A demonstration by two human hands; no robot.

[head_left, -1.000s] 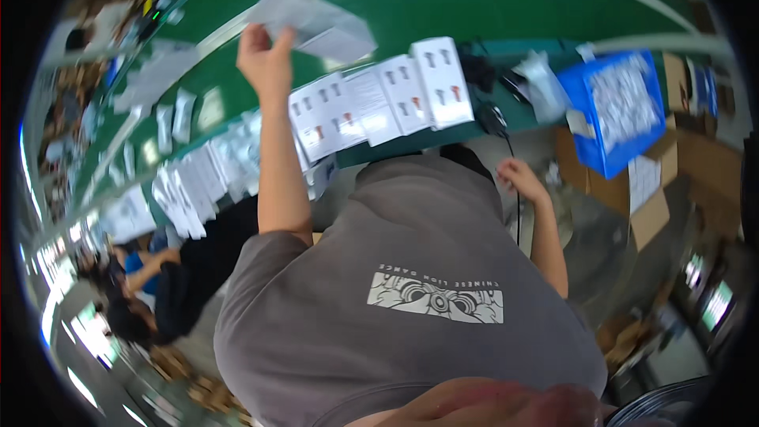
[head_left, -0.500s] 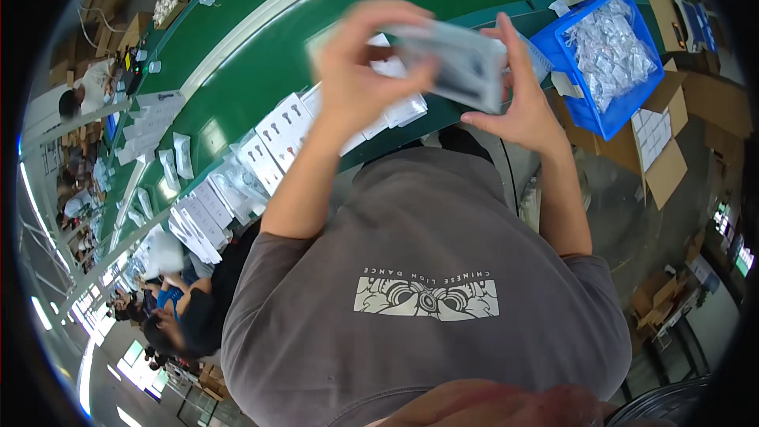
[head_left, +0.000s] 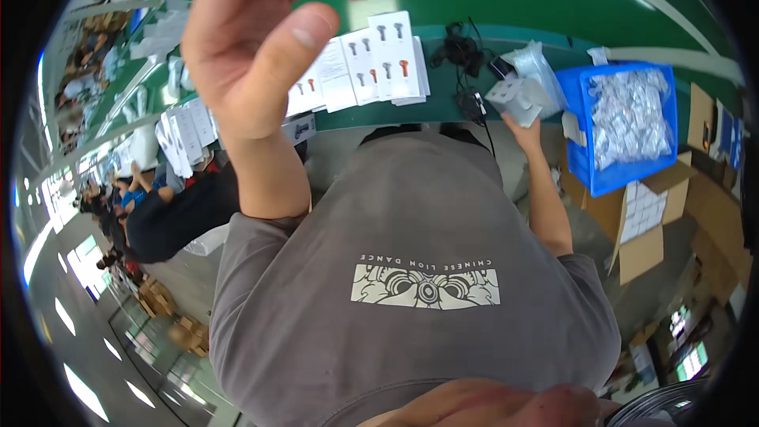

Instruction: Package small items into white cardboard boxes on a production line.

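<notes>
My left hand [head_left: 261, 47] is raised high over the left part of the bench, close to the camera. Its fingers are apart and nothing shows in it. At the bench's right, my right hand [head_left: 525, 133] is at a translucent white, box-like plastic piece [head_left: 522, 101]; most of its fingers are hidden under the piece. Behind that lies a clear plastic bag [head_left: 536, 67]. Between the hands are white printed sheets [head_left: 393, 59] with pictures of grey and orange handheld devices. A small printed box [head_left: 300, 128] shows below my left hand.
Black adapters with cables [head_left: 458, 49] lie right of the sheets. A blue bin [head_left: 581, 150] of clear-wrapped small parts stands at the right, above an open carton [head_left: 642, 257] of white boxes. A person in dark clothes [head_left: 186, 217] sits at the left.
Both hands were up together around a wrapped, box-shaped pack. My left hand has come away and moved left; my right hand has lowered to the bench. The view has swung left.
</notes>
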